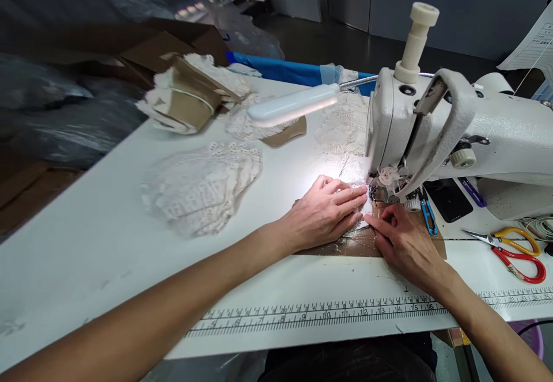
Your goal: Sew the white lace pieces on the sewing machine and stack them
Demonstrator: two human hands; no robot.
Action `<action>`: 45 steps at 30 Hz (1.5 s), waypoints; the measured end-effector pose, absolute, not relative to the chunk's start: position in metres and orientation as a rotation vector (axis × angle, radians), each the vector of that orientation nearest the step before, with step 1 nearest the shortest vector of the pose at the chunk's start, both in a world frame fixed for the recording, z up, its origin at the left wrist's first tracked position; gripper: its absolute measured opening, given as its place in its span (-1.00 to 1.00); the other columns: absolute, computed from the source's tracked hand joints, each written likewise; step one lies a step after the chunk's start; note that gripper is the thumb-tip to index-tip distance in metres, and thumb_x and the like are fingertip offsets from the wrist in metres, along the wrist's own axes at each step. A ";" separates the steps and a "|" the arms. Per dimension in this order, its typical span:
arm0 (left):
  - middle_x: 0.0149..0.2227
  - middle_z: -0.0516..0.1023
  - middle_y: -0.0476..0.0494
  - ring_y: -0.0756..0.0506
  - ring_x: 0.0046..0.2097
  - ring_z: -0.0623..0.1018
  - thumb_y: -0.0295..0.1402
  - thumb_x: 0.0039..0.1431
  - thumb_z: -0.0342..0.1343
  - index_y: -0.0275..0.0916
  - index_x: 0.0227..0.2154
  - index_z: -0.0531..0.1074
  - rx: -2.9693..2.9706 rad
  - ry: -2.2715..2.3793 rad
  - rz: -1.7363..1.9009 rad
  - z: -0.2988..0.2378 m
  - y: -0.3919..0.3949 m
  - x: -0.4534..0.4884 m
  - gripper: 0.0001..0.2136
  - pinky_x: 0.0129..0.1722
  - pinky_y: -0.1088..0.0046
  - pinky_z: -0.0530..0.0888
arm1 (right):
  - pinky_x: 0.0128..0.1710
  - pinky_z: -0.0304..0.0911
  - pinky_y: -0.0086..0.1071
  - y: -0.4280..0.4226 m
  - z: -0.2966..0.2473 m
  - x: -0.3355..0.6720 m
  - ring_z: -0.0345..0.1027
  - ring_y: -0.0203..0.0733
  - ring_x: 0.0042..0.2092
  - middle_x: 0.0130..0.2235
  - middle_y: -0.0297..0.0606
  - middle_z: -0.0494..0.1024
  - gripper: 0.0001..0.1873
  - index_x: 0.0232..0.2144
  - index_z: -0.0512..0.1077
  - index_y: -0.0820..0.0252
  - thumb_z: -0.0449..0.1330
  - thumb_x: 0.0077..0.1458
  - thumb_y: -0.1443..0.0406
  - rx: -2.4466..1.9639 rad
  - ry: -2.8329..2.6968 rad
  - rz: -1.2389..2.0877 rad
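My left hand [330, 206] lies flat with its fingers stretched out, pressing on a piece of white lace fabric [366, 220] beside the needle area of a white sewing machine [389, 117]. My right hand [400, 235] rests just right of it. Its index fingertip touches the near edge of the fabric, the thumb sits apart below, and the other fingers are loosely curled. Under both hands is a brown, shiny plate [341, 245] on the table. Most of the fabric under my left palm is hidden. The needle itself is hard to make out.
A lamp [294, 105] lights the sewing spot. Lace pieces [203, 189] and a tied lace bundle [190, 97] lie left. Blue thread snips [427, 212], a phone [448, 199] and red-and-yellow scissors [518, 249] lie right. A printed ruler [324, 316] runs along the white table's [129, 267] front.
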State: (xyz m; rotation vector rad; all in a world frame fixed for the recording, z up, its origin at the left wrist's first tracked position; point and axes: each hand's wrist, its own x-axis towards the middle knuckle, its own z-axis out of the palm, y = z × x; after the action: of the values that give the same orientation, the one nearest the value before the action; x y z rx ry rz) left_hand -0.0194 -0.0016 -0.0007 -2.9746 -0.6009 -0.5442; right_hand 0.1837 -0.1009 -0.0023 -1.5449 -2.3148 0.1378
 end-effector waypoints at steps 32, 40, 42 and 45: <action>-0.04 0.58 -0.17 -0.12 -0.12 0.51 -0.31 0.39 -0.10 -0.19 -0.13 0.49 -3.011 -0.474 -0.764 -0.013 0.010 -0.016 -0.75 -0.03 0.25 0.30 | -0.26 0.40 -0.37 -0.098 -0.011 0.189 0.39 -0.21 -0.25 -0.22 -0.24 0.39 -0.62 -0.04 0.56 0.04 0.07 0.20 0.42 -1.426 -2.155 0.073; -0.02 0.52 -0.25 -0.12 -0.10 0.50 -0.35 0.43 -0.21 -0.26 -0.09 0.46 -2.922 -0.501 -0.626 -0.003 0.003 -0.018 -0.68 -0.02 0.20 0.31 | -0.24 0.42 -0.35 -0.099 -0.014 0.190 0.37 -0.20 -0.25 -0.18 -0.22 0.40 -0.62 -0.01 0.54 0.05 0.11 0.18 0.42 -1.508 -2.184 0.070; -0.07 0.54 -0.23 -0.11 -0.13 0.50 -0.35 0.44 -0.22 -0.25 -0.07 0.45 -2.905 -0.491 -0.581 -0.001 0.002 -0.018 -0.68 0.00 0.18 0.31 | -0.24 0.42 -0.34 -0.099 -0.015 0.190 0.37 -0.19 -0.24 -0.18 -0.20 0.40 -0.63 -0.01 0.54 0.06 0.12 0.18 0.40 -1.508 -2.191 0.064; -0.08 0.55 -0.21 -0.12 -0.16 0.50 -0.37 0.43 -0.22 -0.26 -0.08 0.45 -2.872 -0.477 -0.579 -0.002 0.002 -0.017 -0.69 0.01 0.13 0.30 | -0.25 0.42 -0.33 -0.099 -0.015 0.190 0.36 -0.19 -0.25 -0.17 -0.20 0.41 -0.65 0.00 0.53 0.05 0.12 0.20 0.38 -1.517 -2.200 0.060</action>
State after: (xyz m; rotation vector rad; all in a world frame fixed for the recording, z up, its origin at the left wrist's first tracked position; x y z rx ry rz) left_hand -0.0168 0.0016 -0.0023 -2.8725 -0.4766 -0.5792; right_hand 0.1897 -0.0992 -0.0152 -1.5173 -2.2002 0.0597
